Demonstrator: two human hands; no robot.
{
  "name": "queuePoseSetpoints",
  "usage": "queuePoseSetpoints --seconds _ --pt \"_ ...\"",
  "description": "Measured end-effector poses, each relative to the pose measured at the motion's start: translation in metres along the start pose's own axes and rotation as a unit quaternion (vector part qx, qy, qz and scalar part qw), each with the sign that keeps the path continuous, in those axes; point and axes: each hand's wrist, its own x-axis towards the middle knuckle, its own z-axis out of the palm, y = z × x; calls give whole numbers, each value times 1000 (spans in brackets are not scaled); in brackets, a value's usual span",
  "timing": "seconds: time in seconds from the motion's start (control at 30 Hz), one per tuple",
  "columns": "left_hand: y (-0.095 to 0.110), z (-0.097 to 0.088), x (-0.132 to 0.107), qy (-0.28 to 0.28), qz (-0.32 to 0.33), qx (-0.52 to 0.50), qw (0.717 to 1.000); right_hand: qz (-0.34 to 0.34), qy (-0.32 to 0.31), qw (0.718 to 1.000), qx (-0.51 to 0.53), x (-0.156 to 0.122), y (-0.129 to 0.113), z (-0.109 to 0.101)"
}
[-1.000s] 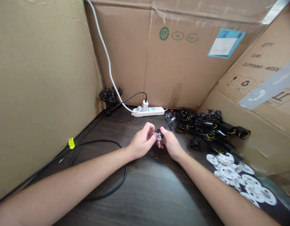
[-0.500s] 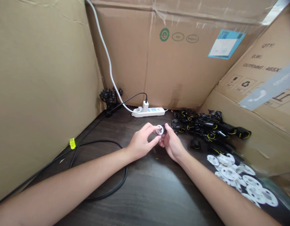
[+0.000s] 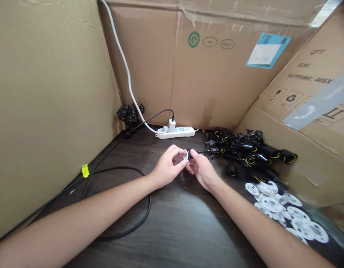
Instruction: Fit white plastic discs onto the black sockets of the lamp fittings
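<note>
small black cylindrical part [image 3: 191, 154], white disc [image 3: 185, 155] at its left end, thin black stem [image 3: 204, 151] pointing right

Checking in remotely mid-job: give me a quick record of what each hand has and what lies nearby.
left hand: fingers pinch a white disc
right hand: holds a black part behind the disc
nearby: pile of black parts with yellow rings; loose white discs
behind: white power strip, plugged-in charger
surface: dark wood-grain table
</note>
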Motion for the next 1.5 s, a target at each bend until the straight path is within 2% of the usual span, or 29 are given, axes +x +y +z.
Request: queuePoseSetpoints --seconds 0.13,0.37,0.63,0.9,1.17,1.5 --pt "-5 1 2 8 -24 -30 999 -2 -2 1000 1 0 -2 1" --pt "-9 2 2 9 -76 -147 986 -8 7 1000 13 0 -5 3" --pt "-7 1 3 21 -104 -168 980 -12 15 1000 0 0 -3 2" --pt "-5 -1 5 8 -181 -181 967 -10 13 998 -54 2 4 -3" --pt "-3 -1 7 -1 -198 -208 958 -37 17 994 -101 2 7 -6" --pt "-5 -3 9 -3 -215 -203 955 -14 38 995 -88 5 6 -5"
